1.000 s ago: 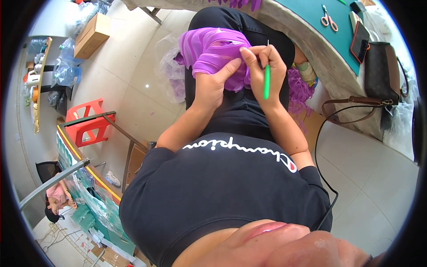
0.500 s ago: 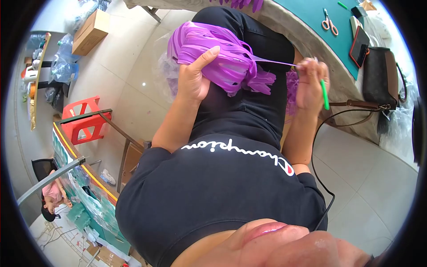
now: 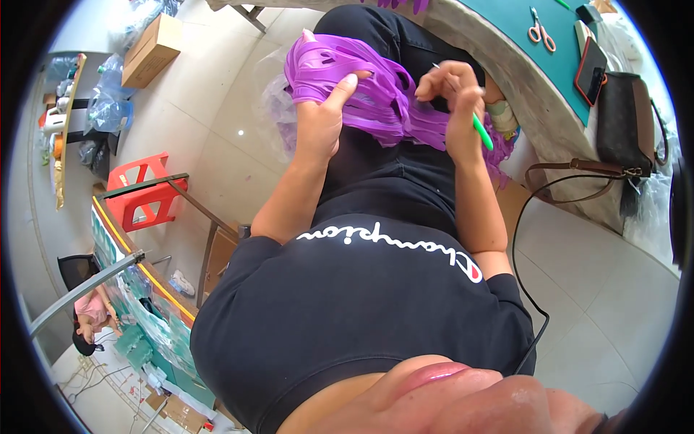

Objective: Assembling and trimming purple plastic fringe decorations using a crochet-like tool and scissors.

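Observation:
My left hand (image 3: 322, 119) grips a bundle of glossy purple rubbery strips (image 3: 365, 94), its thumb pressed on top. The bundle spreads over my lap, with slits and loops showing among the strips. Just right of the bundle, my right hand (image 3: 460, 105) is raised with curled fingers around a slim tool with a green handle (image 3: 483, 134). The handle sticks out below the hand, and a thin pale tip shows near the fingertips; its exact kind is unclear. More purple strips (image 3: 499, 155) hang beyond my right wrist.
On the green-topped table (image 3: 506, 36) at upper right lie scissors (image 3: 541, 32) and a red-edged phone (image 3: 591, 69). A brown bag (image 3: 623, 123) is beside it. At left stand a red stool (image 3: 144, 192) and a cardboard box (image 3: 150, 52); a person (image 3: 92, 311) sits farther off.
My right hand has moved left, closer to the bundle. The strand stretched toward it is no longer seen taut. My left hand keeps hold of the bundle, which has shifted slightly right.

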The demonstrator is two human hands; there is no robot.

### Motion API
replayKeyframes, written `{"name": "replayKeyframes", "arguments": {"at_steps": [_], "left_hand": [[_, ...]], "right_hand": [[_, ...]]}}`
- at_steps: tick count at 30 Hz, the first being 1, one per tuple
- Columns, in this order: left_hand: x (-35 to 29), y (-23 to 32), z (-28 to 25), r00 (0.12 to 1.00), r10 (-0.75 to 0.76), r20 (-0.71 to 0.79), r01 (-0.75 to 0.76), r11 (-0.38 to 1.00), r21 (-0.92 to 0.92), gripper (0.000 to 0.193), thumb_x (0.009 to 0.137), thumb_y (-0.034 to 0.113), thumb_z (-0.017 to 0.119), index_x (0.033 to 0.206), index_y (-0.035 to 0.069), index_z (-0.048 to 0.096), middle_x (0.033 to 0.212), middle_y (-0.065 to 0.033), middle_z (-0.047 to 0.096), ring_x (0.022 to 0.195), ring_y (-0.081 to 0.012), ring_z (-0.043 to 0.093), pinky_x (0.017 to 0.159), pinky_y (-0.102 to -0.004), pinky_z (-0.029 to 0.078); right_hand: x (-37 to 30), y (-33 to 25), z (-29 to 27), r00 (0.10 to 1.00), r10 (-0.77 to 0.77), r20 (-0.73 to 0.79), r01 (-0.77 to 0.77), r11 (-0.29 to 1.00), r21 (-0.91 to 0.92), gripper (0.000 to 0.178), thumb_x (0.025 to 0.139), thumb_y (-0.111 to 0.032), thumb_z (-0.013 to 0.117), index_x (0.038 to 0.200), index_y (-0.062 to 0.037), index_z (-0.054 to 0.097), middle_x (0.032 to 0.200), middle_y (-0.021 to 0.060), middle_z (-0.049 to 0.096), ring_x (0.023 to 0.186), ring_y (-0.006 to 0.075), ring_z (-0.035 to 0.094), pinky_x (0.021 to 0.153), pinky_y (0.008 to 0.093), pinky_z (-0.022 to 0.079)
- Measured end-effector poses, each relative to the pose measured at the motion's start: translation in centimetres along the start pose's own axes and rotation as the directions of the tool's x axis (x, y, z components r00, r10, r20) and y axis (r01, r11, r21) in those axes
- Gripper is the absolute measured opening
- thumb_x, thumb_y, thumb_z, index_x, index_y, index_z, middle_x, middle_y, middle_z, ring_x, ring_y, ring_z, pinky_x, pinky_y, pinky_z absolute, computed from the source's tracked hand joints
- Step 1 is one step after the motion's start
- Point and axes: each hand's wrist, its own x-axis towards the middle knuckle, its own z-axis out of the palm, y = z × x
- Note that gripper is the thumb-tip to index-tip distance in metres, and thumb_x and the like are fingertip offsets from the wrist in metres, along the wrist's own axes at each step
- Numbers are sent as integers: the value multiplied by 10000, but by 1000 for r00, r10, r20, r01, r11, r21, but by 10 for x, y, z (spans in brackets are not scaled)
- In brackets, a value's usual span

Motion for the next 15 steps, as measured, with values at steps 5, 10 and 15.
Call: {"name": "replayKeyframes", "arguments": {"at_steps": [5,10,15], "left_hand": [[22,-14,-32,1000,-2,-20,1,1000,-23,596,915,-45,477,1462,46,256,944,-80,623,832,-164,630,818,-306,510],[27,-16,-45,986,102,132,-141,936,324,1027,776,-13,738,1504,63,18,1078,-89,567,910,-145,602,768,-289,531],[24,-9,-40,993,5,114,-22,989,149,1037,768,-51,729,1505,73,10,1089,-94,554,910,-163,609,778,-277,539]], "right_hand": [[13,29,29,1000,-21,-1,21,960,280,564,959,-583,373,942,-30,486,779,68,526,679,112,478,656,245,396],[8,21,49,988,79,130,-100,982,160,138,924,-123,624,949,-6,555,904,59,608,797,92,560,741,214,454],[10,22,51,992,-87,89,82,995,59,202,940,-139,595,1016,45,631,990,100,638,850,118,601,792,225,477]]}}
